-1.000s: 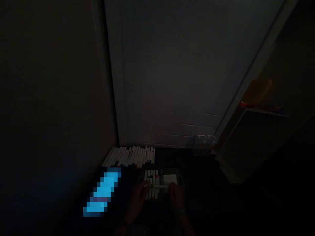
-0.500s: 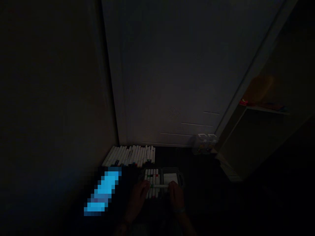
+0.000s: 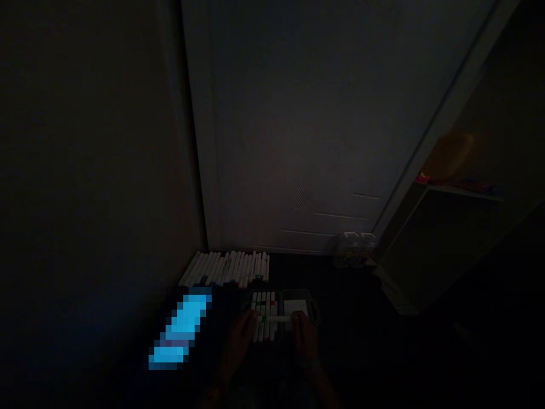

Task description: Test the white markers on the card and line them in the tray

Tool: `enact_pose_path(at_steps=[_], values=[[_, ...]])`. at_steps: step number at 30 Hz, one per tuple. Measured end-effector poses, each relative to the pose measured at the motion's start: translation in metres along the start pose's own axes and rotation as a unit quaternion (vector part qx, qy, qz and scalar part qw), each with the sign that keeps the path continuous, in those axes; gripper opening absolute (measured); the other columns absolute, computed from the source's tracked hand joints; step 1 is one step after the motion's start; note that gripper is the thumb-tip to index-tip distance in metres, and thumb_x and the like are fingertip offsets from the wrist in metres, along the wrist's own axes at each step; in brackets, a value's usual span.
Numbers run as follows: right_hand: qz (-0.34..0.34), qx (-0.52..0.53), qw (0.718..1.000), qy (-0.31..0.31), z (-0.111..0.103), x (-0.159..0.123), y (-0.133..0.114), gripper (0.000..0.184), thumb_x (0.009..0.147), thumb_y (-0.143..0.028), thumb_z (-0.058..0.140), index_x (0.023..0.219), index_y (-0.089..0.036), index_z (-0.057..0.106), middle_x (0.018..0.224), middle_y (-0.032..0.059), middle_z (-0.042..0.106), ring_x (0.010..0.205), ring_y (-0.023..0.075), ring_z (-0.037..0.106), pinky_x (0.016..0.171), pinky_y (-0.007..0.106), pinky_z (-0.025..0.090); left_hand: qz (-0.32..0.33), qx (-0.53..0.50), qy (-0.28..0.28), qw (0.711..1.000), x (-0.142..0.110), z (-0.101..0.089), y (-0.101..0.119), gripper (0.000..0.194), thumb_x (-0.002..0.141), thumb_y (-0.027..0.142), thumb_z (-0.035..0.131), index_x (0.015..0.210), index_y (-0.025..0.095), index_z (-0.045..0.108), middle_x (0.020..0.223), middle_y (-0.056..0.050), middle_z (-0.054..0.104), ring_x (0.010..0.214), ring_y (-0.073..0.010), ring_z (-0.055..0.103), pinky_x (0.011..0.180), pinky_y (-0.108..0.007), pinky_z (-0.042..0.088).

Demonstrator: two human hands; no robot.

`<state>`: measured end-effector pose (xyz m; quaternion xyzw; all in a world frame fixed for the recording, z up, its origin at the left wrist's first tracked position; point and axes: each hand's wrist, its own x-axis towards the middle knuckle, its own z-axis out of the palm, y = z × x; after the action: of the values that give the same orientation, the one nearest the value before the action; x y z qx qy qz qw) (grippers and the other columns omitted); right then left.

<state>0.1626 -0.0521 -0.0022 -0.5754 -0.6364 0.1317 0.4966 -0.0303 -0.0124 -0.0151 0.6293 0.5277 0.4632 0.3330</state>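
In dim light, a white marker with a green band lies crosswise between my two hands. My left hand pinches its left end, and my right hand closes around its right end. Below them an open clear plastic case rests on the dark surface. Its left half holds several white markers with coloured bands, partly hidden by the held marker. In its right half lies a white sheet or card, partly behind my right hand.
A long row of white markers lies behind the case to the left. A glowing, pixelated screen-like shape is left of my left hand. Two clear handled containers stand against the pale panel. A shelf unit rises at right.
Both hands still hold the marker. Its green band now shows slightly farther from my left fingers, with a bit of white between. The view has shifted slightly.
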Motion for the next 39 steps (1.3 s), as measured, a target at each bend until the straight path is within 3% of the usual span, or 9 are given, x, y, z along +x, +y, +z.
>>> enact_pose_path(at_steps=[7,17,26,39], values=[[0.002,0.061,0.998,-0.012,-0.005,0.002,-0.013,0.027,0.089,-0.034,0.032,0.093,-0.020,0.055,0.084,0.0045,0.061,0.076,0.0150,0.057,0.066,0.023,0.044,-0.018,-0.040,-0.003,0.999,0.001,-0.003,0.003,0.041,0.077,0.047,0.045,0.100,0.016,0.059,0.104,-0.008,0.062,0.098,-0.0228,0.056,0.089,-0.037,0.041],[0.018,0.075,0.997,0.009,-0.005,0.003,-0.014,0.026,0.088,-0.035,0.036,0.095,-0.020,0.057,0.087,0.0044,0.062,0.079,0.0153,0.058,0.068,0.023,0.045,-0.012,-0.053,-0.025,0.998,0.003,-0.013,0.029,0.039,0.077,0.051,0.043,0.094,0.019,0.059,0.097,-0.005,0.064,0.094,-0.0217,0.057,0.085,-0.034,0.044],[0.044,0.083,0.995,0.045,-0.004,0.003,-0.005,0.026,0.088,-0.036,0.037,0.091,-0.019,0.056,0.083,0.0035,0.062,0.075,0.0150,0.058,0.064,0.022,0.045,-0.019,-0.051,-0.018,0.998,0.003,-0.010,0.012,0.037,0.076,0.047,0.046,0.096,0.018,0.059,0.099,-0.005,0.064,0.095,-0.0212,0.057,0.086,-0.033,0.044],[0.060,0.094,0.994,0.014,-0.004,0.001,-0.003,0.026,0.087,-0.036,0.038,0.087,-0.018,0.056,0.076,0.0022,0.061,0.069,0.0133,0.056,0.061,0.020,0.042,-0.027,-0.083,-0.025,0.996,0.005,-0.012,0.021,0.031,0.074,0.045,0.051,0.087,0.018,0.059,0.090,-0.003,0.064,0.088,-0.0203,0.057,0.081,-0.029,0.044]])
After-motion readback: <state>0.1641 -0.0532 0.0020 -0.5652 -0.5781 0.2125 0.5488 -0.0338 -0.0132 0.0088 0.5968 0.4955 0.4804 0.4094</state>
